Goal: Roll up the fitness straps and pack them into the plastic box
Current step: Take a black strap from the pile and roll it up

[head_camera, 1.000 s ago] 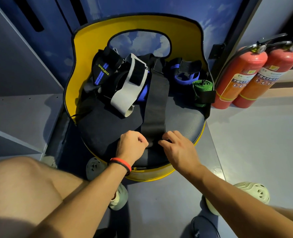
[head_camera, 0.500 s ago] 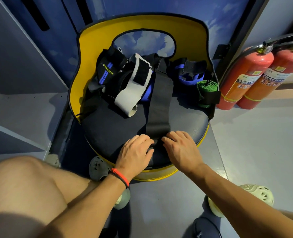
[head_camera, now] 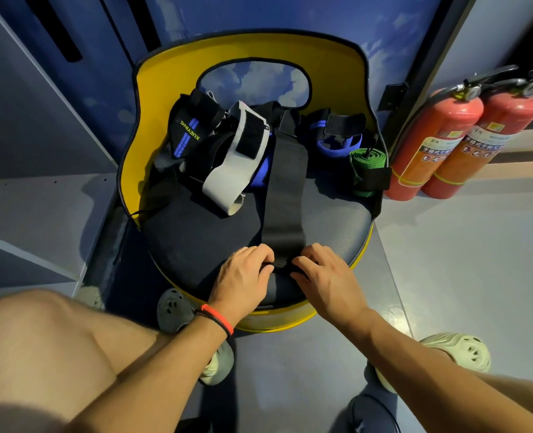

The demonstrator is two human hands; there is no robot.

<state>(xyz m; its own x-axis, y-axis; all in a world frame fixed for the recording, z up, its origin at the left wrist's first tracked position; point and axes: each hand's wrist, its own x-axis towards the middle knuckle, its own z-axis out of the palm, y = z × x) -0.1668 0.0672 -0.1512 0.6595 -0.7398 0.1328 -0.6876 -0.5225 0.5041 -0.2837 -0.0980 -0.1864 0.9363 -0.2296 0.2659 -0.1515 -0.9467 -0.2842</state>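
Black strap (head_camera: pixel 285 195) near end pinched between left hand (head_camera: pixel 243 276), right hand (head_camera: pixel 324 276).

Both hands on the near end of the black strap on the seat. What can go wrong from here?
1. The black strap runs at its far end into the pile by the white strap; rolling may drag those along.
2. The left hand and right hand pinch it near the front edge of the seat, so a loose roll might skew or slip off.
3. The green roll sits at the right rim; a tug could topple it.
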